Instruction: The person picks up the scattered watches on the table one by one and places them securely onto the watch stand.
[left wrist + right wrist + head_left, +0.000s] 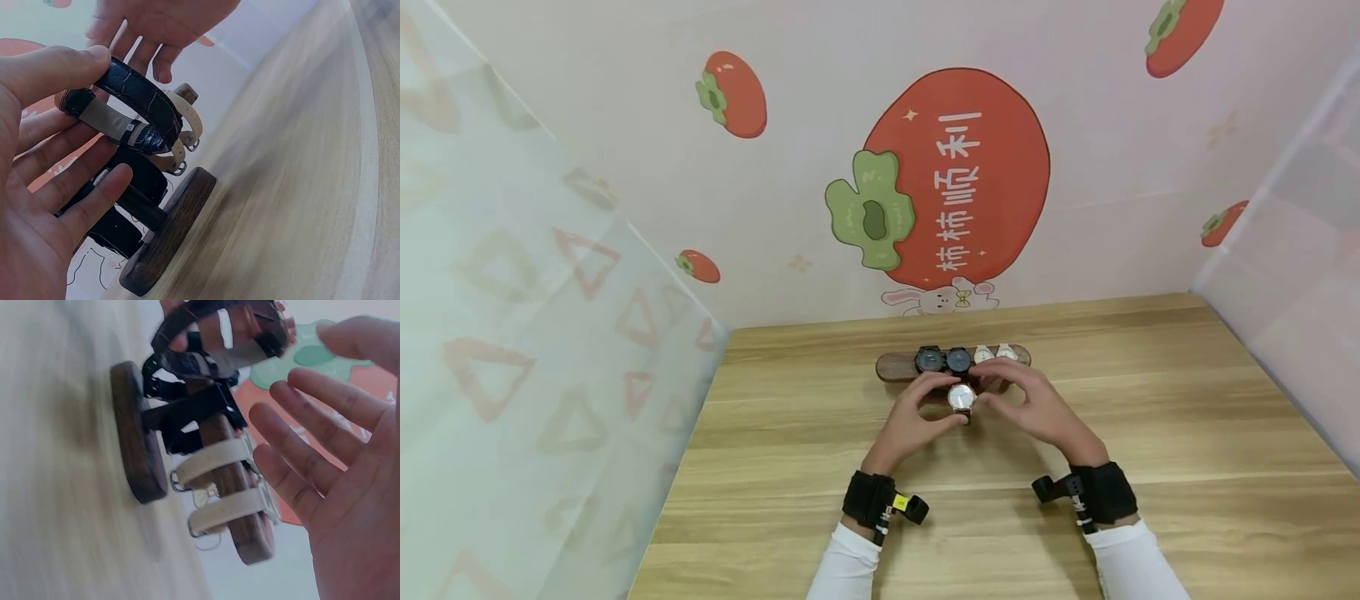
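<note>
My left hand [910, 427] pinches a wristwatch [961, 397] with a round white dial and a gold-coloured case. The left wrist view shows its dark leather strap [140, 90] buckled into a loop, with my thumb on the strap beside the case. On the watch's right side is my right hand [1037, 406], its fingers [306, 456] extended and apart from the watch in the right wrist view. Just behind the held watch is a dark wooden watch stand [895, 367]. Two black watches [929, 359] and two white-strapped watches [228, 509] hang on its bar.
The stand's rounded wooden base [169, 234] rests on the wood-grain table [775, 483], near its back edge. A wall [790, 100] printed with red persimmons rises behind it. Pale panels [512, 333] close in the left and right sides.
</note>
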### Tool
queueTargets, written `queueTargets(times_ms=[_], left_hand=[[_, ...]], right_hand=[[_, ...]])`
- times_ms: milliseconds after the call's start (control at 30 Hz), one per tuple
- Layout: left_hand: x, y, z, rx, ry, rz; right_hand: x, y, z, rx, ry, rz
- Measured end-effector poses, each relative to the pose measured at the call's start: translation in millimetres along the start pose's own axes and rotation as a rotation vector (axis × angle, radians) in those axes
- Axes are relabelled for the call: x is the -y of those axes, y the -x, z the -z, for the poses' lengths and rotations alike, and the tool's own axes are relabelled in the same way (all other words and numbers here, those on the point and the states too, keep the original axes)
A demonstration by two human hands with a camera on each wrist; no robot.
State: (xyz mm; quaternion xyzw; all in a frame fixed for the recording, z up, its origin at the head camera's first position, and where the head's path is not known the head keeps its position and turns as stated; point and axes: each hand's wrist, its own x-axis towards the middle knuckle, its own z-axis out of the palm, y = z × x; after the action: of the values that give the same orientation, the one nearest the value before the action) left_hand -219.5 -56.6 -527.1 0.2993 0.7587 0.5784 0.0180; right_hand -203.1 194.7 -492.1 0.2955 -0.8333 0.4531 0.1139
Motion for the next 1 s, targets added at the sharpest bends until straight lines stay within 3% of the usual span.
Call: queueTargets(times_ms=[333,667,1000], left_hand=[[-0.3,1.7,1.3,-0.001,0.016,0.023],[0.3,6.7,6.5,-0.004,-0.011,0.046],[2.2,11.9,12.6,-0.015,-0.048,0.025]], right_hand=[[-10,-1.7,11,-0.112,0.205,-0.021],[-23,-1.0,18,-0.093,0.204,-0.147],[-37,3.0,23,-0.142,0.224,-0.201]])
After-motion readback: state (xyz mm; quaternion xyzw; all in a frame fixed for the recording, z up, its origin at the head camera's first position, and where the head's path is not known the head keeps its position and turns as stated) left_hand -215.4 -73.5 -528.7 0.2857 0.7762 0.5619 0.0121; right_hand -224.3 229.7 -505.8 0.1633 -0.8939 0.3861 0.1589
